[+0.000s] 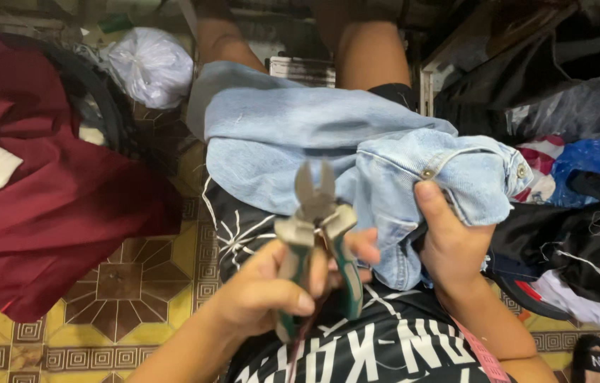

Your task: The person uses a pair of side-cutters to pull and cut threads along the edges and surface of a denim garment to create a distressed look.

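**K:** Pliers (316, 234) status?

**M:** Left hand (264, 294) has them. Fingers wrapped around the green handles, grip tight. Nose points up and away from the body, tips slightly parted. Tool sits over the lap, just in front of the denim.

**K:** Other hand?

**M:** Right hand (449, 245) has its grip clamped on a bunched fold of the light blue denim garment (314, 135). Thumb up, pressed on the cloth just under a metal button (427, 173). Second button (521, 171) further right on the same band.

**K:** Pliers touching the denim?

**M:** Can't tell. Tips overlap it in view, contact unclear.

**K:** Where's the garment lying?

**M:** Draped over the person's knees, spreading from the right hand out toward the left of the picture. Below it, a black shirt with white print (378, 347).

**K:** Surroundings?

**M:** Patterned yellow tile floor (130, 284). Dark red cloth (66, 191) heaped at left. White plastic bag (151, 65) top left. Dark clothes pile (583, 241) at right, blue plastic bag (594, 159) just above it.
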